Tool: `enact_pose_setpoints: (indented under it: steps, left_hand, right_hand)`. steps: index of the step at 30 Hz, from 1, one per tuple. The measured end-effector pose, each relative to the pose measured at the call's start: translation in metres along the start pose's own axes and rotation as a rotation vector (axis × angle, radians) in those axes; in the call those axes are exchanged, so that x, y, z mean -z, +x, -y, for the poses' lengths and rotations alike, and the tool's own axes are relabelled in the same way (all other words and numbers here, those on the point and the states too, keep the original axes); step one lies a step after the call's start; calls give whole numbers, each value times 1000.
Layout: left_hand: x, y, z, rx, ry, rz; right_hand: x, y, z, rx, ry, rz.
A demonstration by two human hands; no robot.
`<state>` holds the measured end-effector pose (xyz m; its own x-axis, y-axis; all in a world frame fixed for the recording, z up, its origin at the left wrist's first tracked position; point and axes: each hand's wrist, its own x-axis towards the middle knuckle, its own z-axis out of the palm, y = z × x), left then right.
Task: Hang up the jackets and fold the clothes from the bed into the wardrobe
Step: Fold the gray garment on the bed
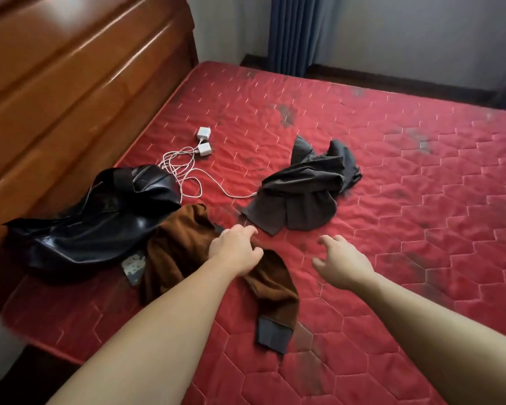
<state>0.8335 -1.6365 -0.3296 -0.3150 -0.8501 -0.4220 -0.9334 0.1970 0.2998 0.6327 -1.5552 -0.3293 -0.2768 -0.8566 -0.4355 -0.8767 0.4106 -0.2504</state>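
On the red bed (pixel 392 200), a black leather jacket (pixel 94 217) lies leftmost, a brown garment (pixel 181 249) beside it under the left hand (pixel 235 252), fingers loosely curled, holding nothing; the right hand (pixel 341 263) hovers spread near a grey garment (pixel 304 188).

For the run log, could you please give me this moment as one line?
left hand: over brown garment, holding nothing | right hand: open above mattress | black jacket, grey garment: untouched
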Motion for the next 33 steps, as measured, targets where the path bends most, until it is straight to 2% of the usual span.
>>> enact_pose_setpoints:
  steps: [6, 11, 13, 17, 21, 24, 27, 30, 33]
  left_hand:
    - [-65, 96, -4, 14, -14, 28]
    - [-145, 152, -5, 15, -8, 90]
    - [-168, 181, -5, -9, 15, 67]
    - [-201, 242, -8, -33, 67, 22]
    - [-230, 277, -22, 78, 31, 66]
    - [-244, 279, -32, 114, 35, -3]
    - [-246, 279, -33, 132, -23, -54]
    - [-239, 277, -27, 124, -104, -66]
    - [-236, 255, -30, 47, -267, -52]
  right_hand:
    - [-59, 85, -30, -86, 89, 23]
    - [-127, 154, -60, -151, 229, 151]
    - [-146, 188, -70, -135, 203, 90]
    - [-162, 252, -82, -42, 39, -155]
    - [-176, 295, -97, -41, -4, -164]
    - [-181, 311, -103, -14, -99, -284]
    - [-176, 314, -104, 38, -7, -377]
    - [-182, 293, -106, 95, 111, -318]
    - [-194, 253, -108, 161, 228, -149]
